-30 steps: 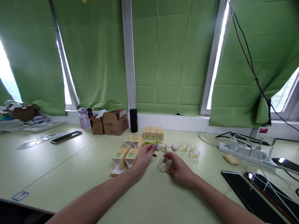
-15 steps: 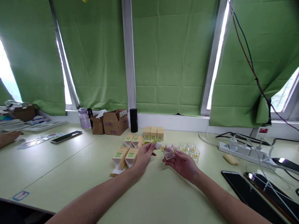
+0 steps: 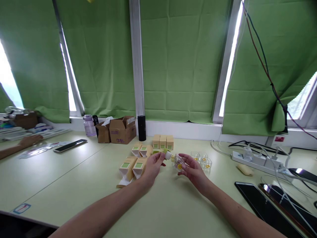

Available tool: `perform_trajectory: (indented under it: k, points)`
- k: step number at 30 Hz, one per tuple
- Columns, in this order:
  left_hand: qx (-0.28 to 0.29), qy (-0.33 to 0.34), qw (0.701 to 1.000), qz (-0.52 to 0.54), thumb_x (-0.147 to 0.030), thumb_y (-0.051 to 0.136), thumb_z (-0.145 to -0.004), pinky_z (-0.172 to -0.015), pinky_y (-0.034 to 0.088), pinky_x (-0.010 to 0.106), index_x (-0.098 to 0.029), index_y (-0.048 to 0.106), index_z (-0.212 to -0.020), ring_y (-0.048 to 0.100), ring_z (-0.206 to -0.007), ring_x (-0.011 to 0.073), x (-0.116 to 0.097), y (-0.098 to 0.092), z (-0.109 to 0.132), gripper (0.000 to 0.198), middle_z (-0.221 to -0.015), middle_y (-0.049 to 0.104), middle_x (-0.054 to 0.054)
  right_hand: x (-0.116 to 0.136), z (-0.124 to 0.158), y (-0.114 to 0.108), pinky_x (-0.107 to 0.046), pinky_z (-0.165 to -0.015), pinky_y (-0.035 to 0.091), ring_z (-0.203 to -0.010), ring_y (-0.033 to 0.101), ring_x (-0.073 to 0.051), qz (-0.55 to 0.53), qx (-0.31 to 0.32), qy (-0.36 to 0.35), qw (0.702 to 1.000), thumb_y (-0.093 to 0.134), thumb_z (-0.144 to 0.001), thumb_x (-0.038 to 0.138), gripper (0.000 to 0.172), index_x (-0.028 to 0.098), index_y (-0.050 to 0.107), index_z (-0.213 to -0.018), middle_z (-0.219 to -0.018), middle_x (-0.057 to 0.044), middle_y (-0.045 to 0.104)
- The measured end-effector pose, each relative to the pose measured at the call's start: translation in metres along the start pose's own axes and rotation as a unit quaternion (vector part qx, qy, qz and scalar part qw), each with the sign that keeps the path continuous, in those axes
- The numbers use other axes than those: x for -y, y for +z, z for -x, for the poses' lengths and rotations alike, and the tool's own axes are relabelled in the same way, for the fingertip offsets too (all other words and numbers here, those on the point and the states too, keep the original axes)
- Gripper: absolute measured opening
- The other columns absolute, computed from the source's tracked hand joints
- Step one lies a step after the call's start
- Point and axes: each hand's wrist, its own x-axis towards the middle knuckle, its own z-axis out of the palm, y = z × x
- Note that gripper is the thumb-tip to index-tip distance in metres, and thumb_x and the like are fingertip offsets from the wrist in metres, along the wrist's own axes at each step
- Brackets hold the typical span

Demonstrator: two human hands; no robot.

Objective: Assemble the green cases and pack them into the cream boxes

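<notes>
Between thumb and fingers, my left hand (image 3: 154, 167) pinches a small white piece with a green part (image 3: 167, 154); its exact kind is too small to make out. Just to the right, my right hand (image 3: 194, 172) grips a small clear cup (image 3: 178, 163) with a yellow spot at its base. The two held things are close together above the table. Behind my right hand stand several similar clear cups (image 3: 205, 162) with yellow spots. Left of my left hand lie open kraft boxes (image 3: 127, 167) with green labels, flaps out. A row of closed kraft boxes (image 3: 162, 142) stands farther back.
At the back are a cardboard carton (image 3: 122, 132), a black cylinder (image 3: 142, 128) and a purple bottle (image 3: 89, 125). A phone (image 3: 70, 145) and another person's hand (image 3: 31, 140) are at left. Phones (image 3: 262, 205) and a cabled power strip (image 3: 257, 159) occupy the right.
My right hand has turned the clear cup, so its yellow spot now shows toward me. My left hand stays nearly still. The other person's hand has moved right.
</notes>
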Motion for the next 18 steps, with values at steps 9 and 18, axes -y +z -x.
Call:
perform_trajectory:
  k: [9,18]
  points:
    - [0.015,0.001,1.000,-0.008,-0.062,0.077,-0.080,-0.074,0.051,0.028,-0.015,0.075,-0.099,0.059,-0.084,0.0176,0.0003,-0.0008,0.0010,0.051,-0.099,0.073,0.008,-0.0029,-0.0028,-0.0041,-0.037,-0.076,0.058,-0.101,0.063,-0.024,0.117,-0.030,-0.032,0.992,0.094,-0.060,0.032,0.064,0.030,0.068,-0.118,-0.112,-0.005,0.063]
    - [0.031,0.015,0.999,-0.009,-0.058,0.081,-0.078,-0.074,0.051,0.028,-0.016,0.075,-0.103,0.063,-0.086,0.0190,-0.0026,0.0016,0.0037,0.049,-0.100,0.073,0.008,-0.0056,-0.0019,-0.0036,-0.046,-0.094,0.054,-0.103,0.070,-0.027,0.053,0.010,-0.007,0.999,0.096,-0.063,0.035,0.063,0.030,0.066,-0.118,-0.112,-0.004,0.063]
